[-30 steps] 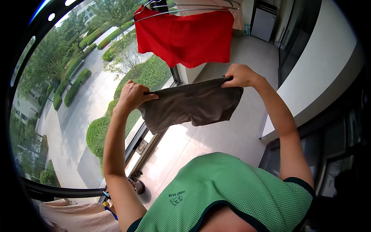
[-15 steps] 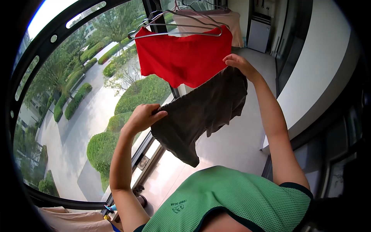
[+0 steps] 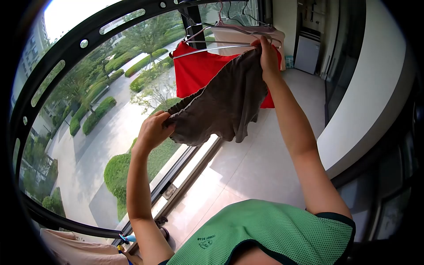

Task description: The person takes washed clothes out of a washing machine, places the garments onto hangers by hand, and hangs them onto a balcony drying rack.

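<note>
Dark brown cloth [image 3: 221, 104] slants, long edge rising from the left hand [image 3: 153, 129], which pinches its lower end, to the right hand [image 3: 268, 59], gripping the upper end, nearer the metal hanger [image 3: 212, 47]; red cloth [image 3: 196, 70] hangs beyond.

You have a pale tiled floor [image 3: 247, 170] below you, sunlit at near left. At its far end a white cabinet [image 3: 306, 55] stands on it, a small teal package [image 3: 289, 61] just to the left. Ahead of you, a metal hanger [image 3: 213, 47] carries a red garment [image 3: 196, 70].
</note>
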`<action>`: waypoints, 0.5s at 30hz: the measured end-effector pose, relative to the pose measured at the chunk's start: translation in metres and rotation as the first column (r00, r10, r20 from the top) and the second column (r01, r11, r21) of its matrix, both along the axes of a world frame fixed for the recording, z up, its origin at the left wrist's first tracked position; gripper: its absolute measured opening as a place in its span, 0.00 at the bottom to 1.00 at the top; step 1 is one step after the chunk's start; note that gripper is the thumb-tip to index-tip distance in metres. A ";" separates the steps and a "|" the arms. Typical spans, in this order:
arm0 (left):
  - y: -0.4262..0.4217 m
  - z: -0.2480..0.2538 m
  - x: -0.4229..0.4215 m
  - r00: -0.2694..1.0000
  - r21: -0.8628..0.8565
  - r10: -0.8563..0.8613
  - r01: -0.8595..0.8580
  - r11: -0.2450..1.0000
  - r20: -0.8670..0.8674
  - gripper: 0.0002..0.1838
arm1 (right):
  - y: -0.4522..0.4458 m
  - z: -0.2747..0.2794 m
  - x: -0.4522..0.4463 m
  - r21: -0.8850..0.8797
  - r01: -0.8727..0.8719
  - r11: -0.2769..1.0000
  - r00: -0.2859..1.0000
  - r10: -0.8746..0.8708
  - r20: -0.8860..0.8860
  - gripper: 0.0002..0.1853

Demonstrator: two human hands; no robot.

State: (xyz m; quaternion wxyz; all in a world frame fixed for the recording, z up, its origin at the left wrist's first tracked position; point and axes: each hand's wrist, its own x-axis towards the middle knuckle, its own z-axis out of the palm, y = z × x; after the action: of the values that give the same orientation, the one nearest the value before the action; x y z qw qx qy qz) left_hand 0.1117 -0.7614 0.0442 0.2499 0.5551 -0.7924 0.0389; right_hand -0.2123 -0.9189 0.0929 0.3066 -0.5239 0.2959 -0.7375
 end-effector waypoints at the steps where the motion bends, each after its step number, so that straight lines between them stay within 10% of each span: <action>1: 0.000 -0.001 0.000 1.000 -0.001 0.005 -0.005 1.000 0.000 0.10 | -0.003 0.003 0.002 -0.001 -0.005 1.000 1.000 0.005 0.000 0.24; 7: 0.001 0.000 0.015 0.999 -0.127 -0.044 0.040 0.991 -0.024 0.08 | -0.003 0.038 0.039 -0.127 0.047 0.991 0.996 -0.056 -0.071 0.23; 10: 0.007 -0.002 0.021 0.996 -0.086 0.014 -0.021 0.996 -0.087 0.08 | -0.017 0.039 0.059 -0.488 0.066 0.870 0.954 -0.198 -0.224 0.24; 15: 0.010 -0.026 0.050 0.996 -0.092 0.050 -0.057 0.994 -0.073 0.10 | -0.017 0.015 0.076 -0.240 -0.053 0.969 0.907 -0.054 -0.418 0.25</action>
State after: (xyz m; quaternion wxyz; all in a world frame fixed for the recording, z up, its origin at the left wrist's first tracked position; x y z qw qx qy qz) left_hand 0.1620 -0.7510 0.0185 0.3023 0.5649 -0.7652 0.0632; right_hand -0.1366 -0.9361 0.1084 0.1681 -0.7044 0.2616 -0.6380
